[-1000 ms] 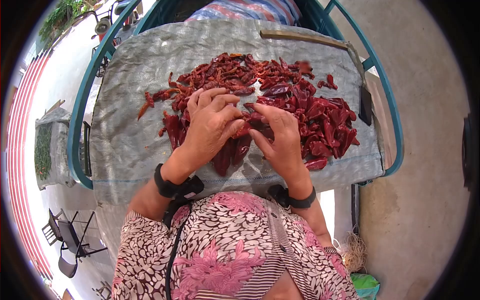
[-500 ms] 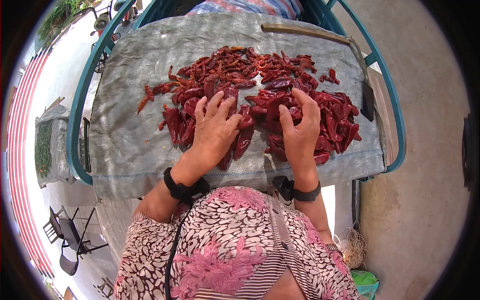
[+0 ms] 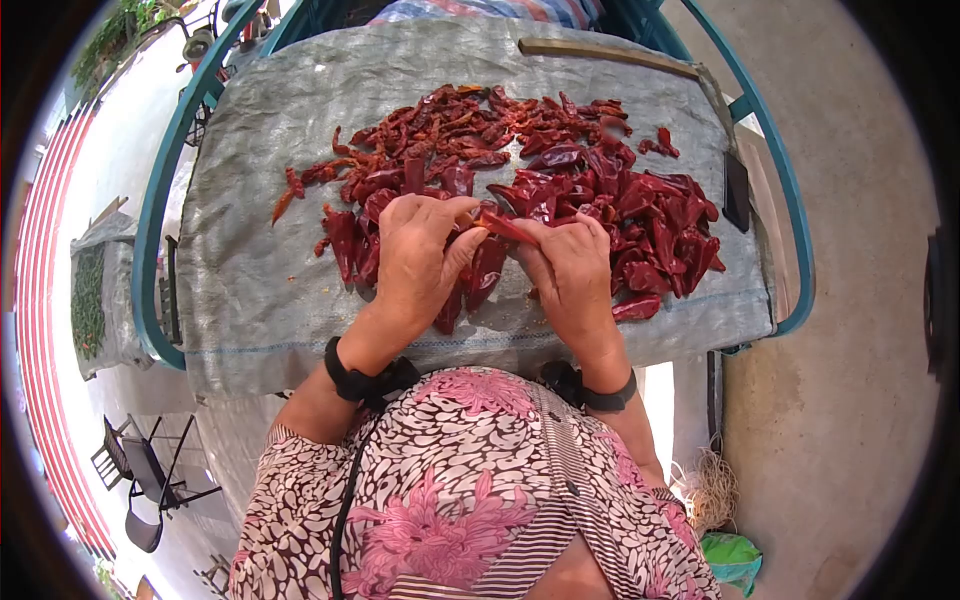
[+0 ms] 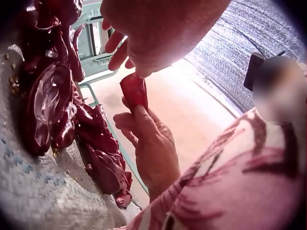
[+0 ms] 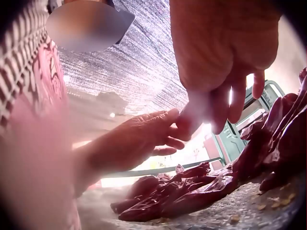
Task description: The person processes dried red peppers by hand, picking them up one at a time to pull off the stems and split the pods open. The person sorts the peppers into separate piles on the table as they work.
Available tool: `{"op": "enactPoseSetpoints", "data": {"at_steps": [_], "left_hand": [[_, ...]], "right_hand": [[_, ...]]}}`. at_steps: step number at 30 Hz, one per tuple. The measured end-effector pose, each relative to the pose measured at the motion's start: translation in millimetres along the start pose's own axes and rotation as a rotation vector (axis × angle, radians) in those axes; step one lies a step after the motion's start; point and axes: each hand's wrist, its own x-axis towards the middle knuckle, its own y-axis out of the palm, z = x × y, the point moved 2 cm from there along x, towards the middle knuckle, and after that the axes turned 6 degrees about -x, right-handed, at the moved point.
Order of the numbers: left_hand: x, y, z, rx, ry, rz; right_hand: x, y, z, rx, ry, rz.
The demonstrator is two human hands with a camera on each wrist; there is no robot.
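Observation:
One red chili pepper (image 3: 508,228) is stretched between both hands above the cloth; in the left wrist view the pepper (image 4: 135,90) looks glossy and translucent. My right hand (image 3: 572,265) pinches its right part between thumb and fingers. At its other end, my left hand (image 3: 412,257) pinches the orange-tinged tip. Beneath and around the hands lie dark red peppers, with a glossy heap (image 3: 655,230) on the right and smaller, shrivelled pieces (image 3: 435,130) farther back. In the right wrist view, the left hand (image 5: 129,143) reaches toward the right hand (image 5: 223,52).
A grey woven cloth (image 3: 250,270) covers the surface, framed by teal metal rails (image 3: 785,220). A wooden strip (image 3: 605,60) lies along the back edge, and a dark phone-like object (image 3: 736,192) on the right. Folding chairs (image 3: 150,470) stand on the floor at left.
Both hands were apart over the peppers half a second ago. They have come together above the cloth, the right moving left, and a pepper is now held between them.

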Motion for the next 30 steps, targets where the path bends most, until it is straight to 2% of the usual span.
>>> {"op": "enactPoseSetpoints", "data": {"at_steps": [3, 4, 7, 11, 14, 17, 20, 23, 26, 30], "left_hand": [[-3, 11, 4, 0.308, 0.173, -0.021], [-5, 15, 4, 0.396, 0.161, 0.056], [-4, 29, 9, 0.443, 0.165, 0.089], [-6, 38, 26, 0.534, 0.162, 0.058], [-3, 37, 30, 0.613, 0.178, 0.032], [1, 23, 14, 0.459, 0.152, -0.033], [-1, 15, 7, 0.212, 0.114, -0.008], [-5, 11, 4, 0.113, 0.159, 0.008], [-8, 15, 12, 0.164, 0.047, -0.044], [-14, 20, 8, 0.405, 0.067, 0.099]], "right_hand": [[0, -3, -7, -0.035, 0.116, -0.109], [0, -5, -10, -0.045, 0.168, -0.113], [10, -2, -18, -0.082, 0.260, -0.190], [13, -8, -15, -0.065, 0.261, -0.237], [7, -2, -17, -0.056, 0.203, -0.202], [4, 4, -15, -0.058, 0.119, -0.137], [10, -2, 0, -0.038, 0.003, -0.045], [7, 4, -3, 0.000, -0.052, 0.036], [7, 5, -5, 0.006, -0.017, -0.004], [14, -4, -16, -0.025, 0.080, -0.121]]}}
